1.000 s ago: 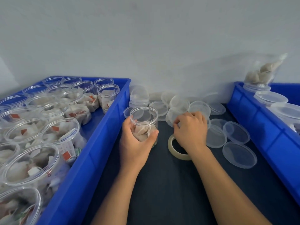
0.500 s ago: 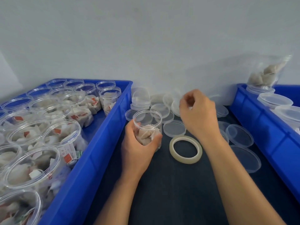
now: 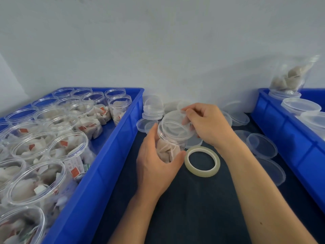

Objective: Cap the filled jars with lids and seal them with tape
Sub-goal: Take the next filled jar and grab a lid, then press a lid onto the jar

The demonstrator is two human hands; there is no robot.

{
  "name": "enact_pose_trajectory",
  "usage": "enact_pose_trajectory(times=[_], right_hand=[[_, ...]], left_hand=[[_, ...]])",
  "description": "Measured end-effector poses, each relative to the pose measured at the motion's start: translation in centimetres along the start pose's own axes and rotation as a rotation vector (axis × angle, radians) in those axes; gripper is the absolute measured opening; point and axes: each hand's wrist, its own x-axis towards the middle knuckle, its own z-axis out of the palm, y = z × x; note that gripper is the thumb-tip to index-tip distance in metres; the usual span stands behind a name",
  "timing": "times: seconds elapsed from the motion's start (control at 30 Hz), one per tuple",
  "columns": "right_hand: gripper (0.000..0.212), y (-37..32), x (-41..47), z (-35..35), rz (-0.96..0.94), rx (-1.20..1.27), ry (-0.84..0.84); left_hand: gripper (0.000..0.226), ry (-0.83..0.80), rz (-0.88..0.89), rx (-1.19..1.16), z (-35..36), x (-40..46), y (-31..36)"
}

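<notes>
Left hand is wrapped around a clear jar standing upright on the dark worktop, mouth pointing up. Right hand pinches a clear lid, held tilted over the jar's mouth, near edge resting on the rim. Tape roll lies flat just beside the jar, between the two blue bins.

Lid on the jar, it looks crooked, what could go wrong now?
The lid sits tilted on the jar, pinched at its far edge by the right hand; pressed like that, it might seat crooked or slip off. The left hand grips the jar low, so a hard push could tip it toward the tape beside it.
</notes>
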Motion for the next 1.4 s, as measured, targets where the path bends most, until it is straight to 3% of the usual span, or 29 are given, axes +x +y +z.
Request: enact_pose_trajectory(times=[0.17, 0.37, 0.53, 0.77, 1.4], right_hand=[[0.021, 1.4, 0.3, 0.0, -0.017, -0.117, 0.028], [0.013, 0.9, -0.1, -0.1, -0.095, -0.265, -0.065], [0.046, -0.1, -0.7, -0.2, -0.099, -0.35, -0.266], [0.068, -0.6, -1.0, -0.8, -0.128, -0.409, -0.362], [0.055, -0.6, -1.4, -3.3, -0.146, -0.345, -0.592]], left_hand=[[0.106, -0.027, 0.033, -0.007, 0.0, -0.2, 0.4], [0.105, -0.045, 0.033, -0.026, 0.1, -0.1, 0.6], [0.105, -0.019, -0.007, -0.021, -0.2, -0.1, 0.8], [0.106, -0.017, -0.038, 0.053, -0.4, -0.3, 1.2], [0.088, -0.161, 0.046, 0.12, -1.2, 0.0, 2.7]])
